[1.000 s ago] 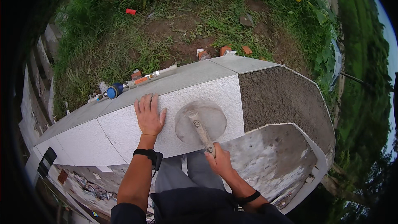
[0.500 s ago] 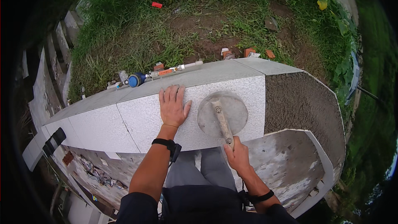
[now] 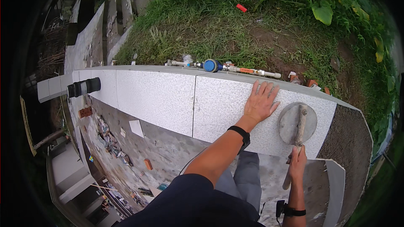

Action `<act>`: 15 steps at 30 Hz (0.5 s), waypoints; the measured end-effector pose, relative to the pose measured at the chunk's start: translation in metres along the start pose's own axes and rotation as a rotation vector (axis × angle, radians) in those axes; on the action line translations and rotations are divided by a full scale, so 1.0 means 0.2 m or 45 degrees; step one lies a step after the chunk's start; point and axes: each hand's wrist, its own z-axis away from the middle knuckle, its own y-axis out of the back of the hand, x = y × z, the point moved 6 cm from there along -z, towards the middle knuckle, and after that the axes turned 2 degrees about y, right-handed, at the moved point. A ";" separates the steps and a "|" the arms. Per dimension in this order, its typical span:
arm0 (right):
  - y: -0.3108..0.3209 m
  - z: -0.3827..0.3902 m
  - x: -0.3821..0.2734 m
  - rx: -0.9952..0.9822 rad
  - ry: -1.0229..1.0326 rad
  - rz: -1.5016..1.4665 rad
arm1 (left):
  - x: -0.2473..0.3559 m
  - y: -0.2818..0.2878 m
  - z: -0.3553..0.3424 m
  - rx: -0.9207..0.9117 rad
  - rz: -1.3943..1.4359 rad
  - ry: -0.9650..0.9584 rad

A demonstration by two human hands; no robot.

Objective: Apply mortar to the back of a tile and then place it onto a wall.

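My left hand (image 3: pixel 260 101) lies flat, fingers spread, on a light grey speckled stone slab (image 3: pixel 235 101) that caps a wall. My right hand (image 3: pixel 297 161) grips the wooden handle of a rubber mallet (image 3: pixel 297 122), whose round grey head rests on the same slab just right of my left hand. Right of the slab, the wall top is bare rough mortar (image 3: pixel 349 138). A second matching slab (image 3: pixel 155 94) lies to the left, butted against the first.
A black cylindrical object (image 3: pixel 84 87) lies at the wall's far left end. A pipe with a blue water meter (image 3: pixel 211 65) runs along the far edge, beside grass and soil. Below the wall lie rubble, bricks (image 3: pixel 85 112) and a loose tile (image 3: pixel 136 128).
The view has swung left, so the slab and both hands now sit further right. My left hand stays flat on the slab; the mallet stays in my right hand on the slab.
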 end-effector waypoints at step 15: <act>-0.75 0.41 -0.27 -0.010 0.264 0.131 | -0.81 0.36 0.26 0.104 0.070 -0.182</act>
